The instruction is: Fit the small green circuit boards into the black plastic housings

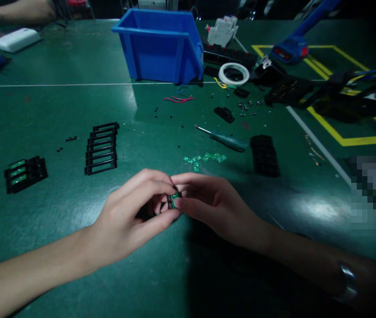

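Near the middle of the view, a small black part with a green piece [173,199] is held between both hands. My left hand [134,205] has its fingers curled round the part from the left. From the right, my right hand [207,198] pinches it, with the thumb on the green piece. Just beyond the hands lie small green boards [205,158] on the green table [124,274]. Black frames [101,150] lie in a row to the left, and a black holder with green pieces [25,173] is at the far left.
A blue bin [161,48] stands at the back. A screwdriver [224,139], a black block [264,155], screws [245,106], red wires [178,99] and a white tape roll [233,74] lie beyond my right hand. Another person's arm [25,12] shows at the top left.
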### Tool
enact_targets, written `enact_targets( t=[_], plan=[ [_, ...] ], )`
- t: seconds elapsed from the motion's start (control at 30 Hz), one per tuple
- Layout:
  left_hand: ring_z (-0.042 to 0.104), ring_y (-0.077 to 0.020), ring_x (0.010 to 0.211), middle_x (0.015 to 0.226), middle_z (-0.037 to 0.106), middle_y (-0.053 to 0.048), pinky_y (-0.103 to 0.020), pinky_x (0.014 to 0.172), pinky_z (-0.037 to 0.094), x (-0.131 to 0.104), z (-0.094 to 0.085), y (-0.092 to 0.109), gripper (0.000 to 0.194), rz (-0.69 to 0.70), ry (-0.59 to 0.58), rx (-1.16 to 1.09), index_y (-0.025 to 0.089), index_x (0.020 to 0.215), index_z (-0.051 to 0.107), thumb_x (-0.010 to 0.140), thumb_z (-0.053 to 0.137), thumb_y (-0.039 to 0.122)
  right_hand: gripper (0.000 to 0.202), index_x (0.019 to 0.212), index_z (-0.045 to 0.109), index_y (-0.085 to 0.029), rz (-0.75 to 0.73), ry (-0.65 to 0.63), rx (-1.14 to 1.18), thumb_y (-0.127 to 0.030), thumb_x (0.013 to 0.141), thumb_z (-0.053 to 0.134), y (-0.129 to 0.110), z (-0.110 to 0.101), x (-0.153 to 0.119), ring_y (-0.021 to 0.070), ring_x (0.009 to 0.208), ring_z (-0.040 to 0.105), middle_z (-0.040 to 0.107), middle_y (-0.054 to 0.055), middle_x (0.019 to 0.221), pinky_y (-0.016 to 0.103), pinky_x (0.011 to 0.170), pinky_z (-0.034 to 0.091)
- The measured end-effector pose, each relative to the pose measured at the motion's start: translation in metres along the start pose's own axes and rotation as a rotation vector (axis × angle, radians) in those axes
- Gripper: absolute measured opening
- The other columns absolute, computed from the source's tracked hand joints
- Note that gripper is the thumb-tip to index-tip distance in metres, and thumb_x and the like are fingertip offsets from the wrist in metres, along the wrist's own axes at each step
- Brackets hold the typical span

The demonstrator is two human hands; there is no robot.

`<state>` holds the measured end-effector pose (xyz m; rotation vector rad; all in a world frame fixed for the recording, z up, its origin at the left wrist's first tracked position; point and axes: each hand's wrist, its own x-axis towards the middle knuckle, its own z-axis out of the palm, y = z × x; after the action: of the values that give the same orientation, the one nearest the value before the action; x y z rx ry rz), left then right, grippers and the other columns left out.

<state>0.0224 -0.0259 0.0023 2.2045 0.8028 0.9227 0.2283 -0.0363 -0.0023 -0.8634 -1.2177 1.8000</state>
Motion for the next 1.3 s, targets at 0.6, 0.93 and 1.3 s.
enact_targets(
  t=[0.6, 0.93, 1.3],
  plan=[
    [0.067, -0.0163, 0.098, 0.11, 0.065, -0.009, -0.027, 0.084, 0.055, -0.0006, 0.0012, 0.0007, 0.025, 0.001, 0.002, 0.005, 0.013, 0.108, 0.066, 0.085, 0.076, 0.009, 0.024, 0.106, 0.074, -0.019, 0.03, -0.013, 0.016, -0.028, 0.084, 0.079, 0.0005, -0.0017, 0.0026, 0.0154, 0.074, 0.061, 0.056, -0.004, 0.071, 0.029, 0.07, 0.047],
    [0.068, -0.016, 0.097, 0.111, 0.065, -0.009, -0.026, 0.082, 0.055, -0.0018, 0.0007, 0.0008, 0.025, -0.001, 0.006, 0.007, 0.013, 0.108, 0.066, 0.085, 0.077, 0.01, 0.024, 0.105, 0.075, -0.021, 0.051, 0.002, -0.023, -0.029, 0.082, 0.079, -0.0027, -0.0017, 0.0019, 0.0168, 0.073, 0.061, 0.055, -0.004, 0.067, 0.031, 0.071, 0.049],
    [0.068, -0.0161, 0.095, 0.109, 0.066, -0.009, -0.026, 0.08, 0.057, -0.0014, 0.0017, 0.0011, 0.023, 0.004, 0.004, 0.015, 0.013, 0.107, 0.067, 0.086, 0.076, 0.011, 0.023, 0.104, 0.074, -0.021, 0.046, -0.011, -0.022, -0.028, 0.083, 0.078, -0.0034, -0.0017, 0.0026, 0.0168, 0.076, 0.063, 0.056, -0.004, 0.069, 0.031, 0.073, 0.049]
  ],
)
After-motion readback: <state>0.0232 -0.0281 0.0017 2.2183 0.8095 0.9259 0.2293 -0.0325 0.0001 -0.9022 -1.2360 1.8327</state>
